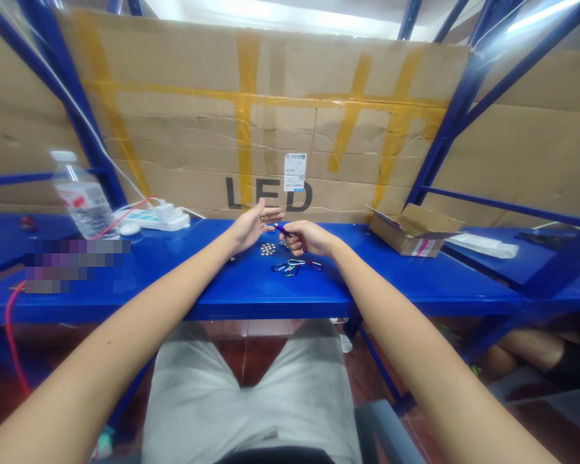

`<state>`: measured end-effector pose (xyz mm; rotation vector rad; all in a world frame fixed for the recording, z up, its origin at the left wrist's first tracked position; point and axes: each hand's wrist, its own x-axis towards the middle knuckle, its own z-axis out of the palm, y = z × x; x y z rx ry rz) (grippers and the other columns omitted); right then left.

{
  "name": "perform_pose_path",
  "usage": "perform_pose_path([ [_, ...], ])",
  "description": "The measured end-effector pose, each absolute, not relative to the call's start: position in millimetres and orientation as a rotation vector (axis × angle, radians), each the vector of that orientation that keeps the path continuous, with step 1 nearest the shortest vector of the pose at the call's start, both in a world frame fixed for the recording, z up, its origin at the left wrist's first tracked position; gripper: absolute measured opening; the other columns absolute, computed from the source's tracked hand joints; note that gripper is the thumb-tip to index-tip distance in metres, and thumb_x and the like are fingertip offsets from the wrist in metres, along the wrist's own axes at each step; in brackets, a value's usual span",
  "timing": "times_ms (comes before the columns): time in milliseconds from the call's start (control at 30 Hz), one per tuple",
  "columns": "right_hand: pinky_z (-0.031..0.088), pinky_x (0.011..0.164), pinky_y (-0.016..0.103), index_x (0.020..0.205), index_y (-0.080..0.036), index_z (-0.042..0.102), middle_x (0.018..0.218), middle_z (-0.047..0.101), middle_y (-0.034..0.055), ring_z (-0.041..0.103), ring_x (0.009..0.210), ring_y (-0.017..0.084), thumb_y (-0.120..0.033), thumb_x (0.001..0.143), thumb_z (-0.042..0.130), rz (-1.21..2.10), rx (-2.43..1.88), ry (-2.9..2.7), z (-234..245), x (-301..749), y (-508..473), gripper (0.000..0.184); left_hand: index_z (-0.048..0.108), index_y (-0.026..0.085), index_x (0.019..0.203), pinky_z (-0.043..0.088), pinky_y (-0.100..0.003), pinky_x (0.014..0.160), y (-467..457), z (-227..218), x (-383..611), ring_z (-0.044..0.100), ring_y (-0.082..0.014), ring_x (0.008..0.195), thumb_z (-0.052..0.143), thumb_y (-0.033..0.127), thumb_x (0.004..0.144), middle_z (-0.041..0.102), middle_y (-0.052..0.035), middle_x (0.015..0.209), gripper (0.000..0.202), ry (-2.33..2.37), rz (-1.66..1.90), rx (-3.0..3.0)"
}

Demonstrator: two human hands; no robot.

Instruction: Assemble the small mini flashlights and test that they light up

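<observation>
Grey shorts (251,393) fill the near edge, both forearms reaching out over the blue table (212,283). A few coloured carabiners (294,265) lie loose on it, with a small heap of metal rings (267,249) just behind them. Above these the right hand (309,238) pinches a purple carabiner (283,229) in its fingertips. The left hand (254,225) is just beside it, fingers spread and holding nothing. Farther back stand a water bottle (82,200), a white power strip (159,216) and an open cardboard box (413,229), all before a taped cardboard wall (174,116)
</observation>
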<state>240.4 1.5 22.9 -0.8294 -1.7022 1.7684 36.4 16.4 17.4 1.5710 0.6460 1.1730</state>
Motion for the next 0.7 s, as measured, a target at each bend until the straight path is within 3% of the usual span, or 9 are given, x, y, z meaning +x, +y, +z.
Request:
perform_pose_path([
  [133, 0.025, 0.043, 0.019, 0.081, -0.013, 0.057, 0.056, 0.029, -0.0077, 0.024, 0.047, 0.007, -0.021, 0.093, 0.053, 1.63, -0.809, -1.771, 20.7, 240.4, 1.7, 0.015, 0.066, 0.012, 0.132, 0.04, -0.048, 0.113, 15.1, 21.3, 32.4, 0.045, -0.0373, 0.142, 0.037, 0.079, 0.089, 0.063, -0.0197, 0.14, 0.084, 0.499, 1.118, 1.389],
  [300, 0.026, 0.04, 0.018, 0.082, -0.014, 0.059, 0.055, 0.03, -0.0082, 0.025, 0.046, 0.007, -0.024, 0.091, 0.061, 1.568, -0.81, -1.828, 16.9, 241.1, 2.9, 0.014, 0.058, 0.013, 0.142, 0.039, -0.049, 0.113, 18.7, 19.1, 29.4, 0.046, -0.0371, 0.141, 0.03, 0.081, 0.088, 0.061, -0.0199, 0.141, 0.091, 0.479, 1.083, 1.35],
  [500, 0.029, 0.037, 0.018, 0.082, -0.014, 0.061, 0.053, 0.031, -0.0086, 0.026, 0.045, 0.007, -0.026, 0.089, 0.064, 1.555, -0.789, -1.882, 17.0, 239.3, 0.3, 0.015, 0.064, 0.014, 0.133, 0.047, -0.047, 0.104, 19.6, 18.9, 31.2, 0.06, -0.0367, 0.127, 0.027, 0.088, 0.084, 0.067, -0.0227, 0.13, 0.096, 0.568, 1.108, 1.396],
  [700, 0.03, 0.035, 0.018, 0.08, -0.015, 0.06, 0.05, 0.032, -0.0089, 0.027, 0.043, 0.007, -0.027, 0.088, 0.066, 1.49, -0.769, -1.92, 15.1, 236.7, -1.1, 0.016, 0.07, 0.014, 0.124, 0.051, -0.045, 0.098, 14.1, 17.6, 36.2, 0.063, -0.0365, 0.121, 0.028, 0.089, 0.082, 0.071, -0.0221, 0.123, 0.096, 0.653, 1.138, 1.449],
])
